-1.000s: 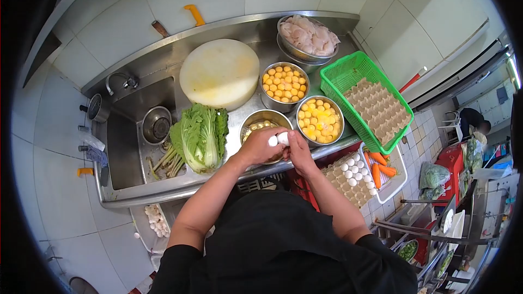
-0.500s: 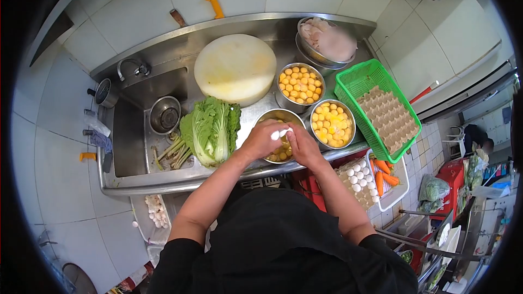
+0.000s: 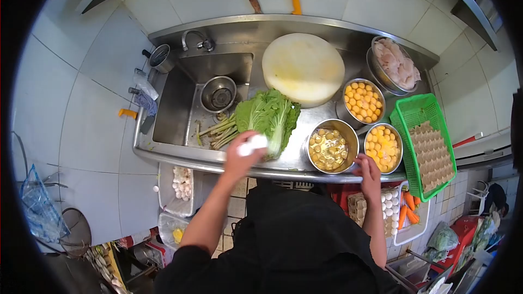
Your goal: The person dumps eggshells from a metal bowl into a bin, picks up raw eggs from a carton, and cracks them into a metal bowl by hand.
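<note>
Eggshells [image 3: 253, 145] gripped in L hand [image 3: 238, 158], shifted from over bowl [image 3: 353, 142] to cabbage [image 3: 272, 117]; R hand [image 3: 369, 174] near rim, grip unclear.

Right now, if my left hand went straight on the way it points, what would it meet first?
Most likely the leafy cabbage, just beyond your left hand and the blurred white eggshell it holds. The hand's height isn't clear, so it might pass over the leaves.

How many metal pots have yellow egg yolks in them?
3. The front pot beside the right hand, the right pot next to the green basket, and the back pot near the round board.
</note>
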